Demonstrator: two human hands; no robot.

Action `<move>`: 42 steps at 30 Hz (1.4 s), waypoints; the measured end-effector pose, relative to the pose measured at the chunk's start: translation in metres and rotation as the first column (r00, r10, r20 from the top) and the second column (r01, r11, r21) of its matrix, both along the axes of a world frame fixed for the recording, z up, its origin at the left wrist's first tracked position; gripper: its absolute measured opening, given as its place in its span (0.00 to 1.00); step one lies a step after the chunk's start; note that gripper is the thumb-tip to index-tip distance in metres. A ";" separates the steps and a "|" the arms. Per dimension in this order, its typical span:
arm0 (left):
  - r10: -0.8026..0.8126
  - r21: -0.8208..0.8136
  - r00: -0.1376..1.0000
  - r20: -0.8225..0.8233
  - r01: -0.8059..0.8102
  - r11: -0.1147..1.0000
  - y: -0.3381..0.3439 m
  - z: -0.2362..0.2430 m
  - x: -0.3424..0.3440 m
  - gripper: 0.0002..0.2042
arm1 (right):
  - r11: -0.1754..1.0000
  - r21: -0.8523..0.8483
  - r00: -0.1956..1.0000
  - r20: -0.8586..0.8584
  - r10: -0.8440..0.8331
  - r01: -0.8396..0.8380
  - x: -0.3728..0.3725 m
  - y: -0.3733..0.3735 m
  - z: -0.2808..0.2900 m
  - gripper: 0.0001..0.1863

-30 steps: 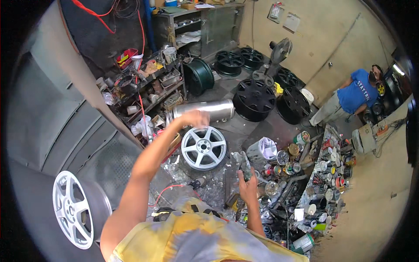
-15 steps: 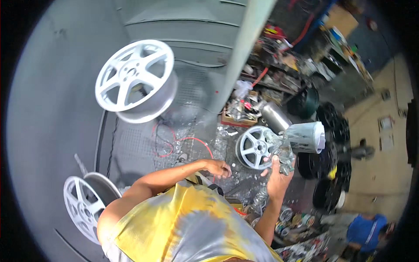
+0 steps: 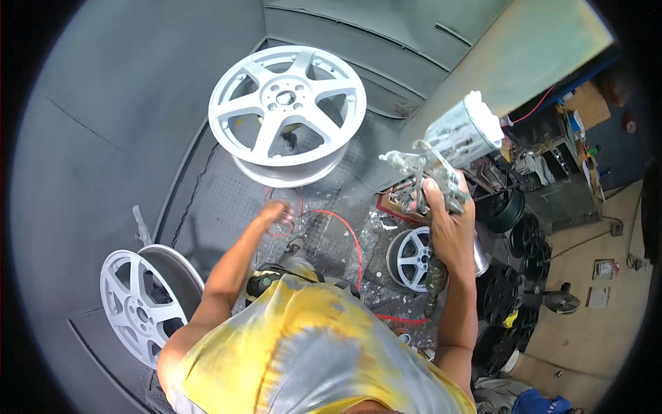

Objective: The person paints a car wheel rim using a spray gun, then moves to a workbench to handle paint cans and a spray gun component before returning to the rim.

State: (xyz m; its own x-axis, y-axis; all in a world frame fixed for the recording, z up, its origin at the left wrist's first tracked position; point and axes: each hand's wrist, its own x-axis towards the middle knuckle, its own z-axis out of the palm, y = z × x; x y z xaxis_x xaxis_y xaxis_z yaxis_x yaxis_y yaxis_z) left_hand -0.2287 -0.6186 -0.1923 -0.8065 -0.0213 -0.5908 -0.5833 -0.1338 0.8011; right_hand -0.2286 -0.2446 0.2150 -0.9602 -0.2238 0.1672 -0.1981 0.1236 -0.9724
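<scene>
Two hands: right hand (image 3: 447,228) grips spray gun (image 3: 441,155) w/ cup, left hand (image 3: 274,212) loosely curled, empty, near red hose (image 3: 345,231). Risk: hose snags feet, or gun drifts off white rim (image 3: 286,110) → overspray.

Right hand (image 3: 449,231) raised, fingers clenched, left hand (image 3: 274,212) extended, loosely curled

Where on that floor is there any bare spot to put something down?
Bare grey floor lies left of the large silver wheel and above the leaning wheel. Right of the right hand holding the spray gun it is crowded: black rims, a small wheel, cluttered shelves. The left hand hangs near a red hose.
</scene>
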 end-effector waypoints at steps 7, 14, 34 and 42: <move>0.547 0.091 0.829 0.113 -0.557 0.826 -0.127 -0.044 -0.016 0.18 | 0.980 0.155 0.990 -0.044 0.135 -0.127 -0.055 -0.079 0.010 0.10; 0.372 0.127 0.917 0.145 -0.391 0.912 -0.097 -0.061 -0.027 0.20 | 0.945 0.275 0.984 0.027 0.178 -0.179 -0.078 -0.114 0.018 0.11; 0.716 0.132 0.692 -0.089 -0.705 0.697 -0.177 -0.046 -0.118 0.18 | 0.968 0.247 0.998 -0.039 0.044 -0.034 -0.106 -0.165 0.033 0.10; 0.679 0.019 0.705 -0.207 -0.691 0.723 -0.172 -0.003 -0.112 0.18 | 0.978 0.180 0.993 -0.027 0.113 -0.106 -0.106 -0.206 0.024 0.13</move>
State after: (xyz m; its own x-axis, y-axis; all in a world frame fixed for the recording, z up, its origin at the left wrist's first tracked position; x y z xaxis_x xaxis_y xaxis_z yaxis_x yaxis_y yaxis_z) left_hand -0.3404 -0.7905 -0.1956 -0.6496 -0.6393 -0.4115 -0.1883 -0.3891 0.9017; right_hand -0.3343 -0.4504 0.2385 -0.9220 -0.3568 0.1503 -0.2557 0.2697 -0.9284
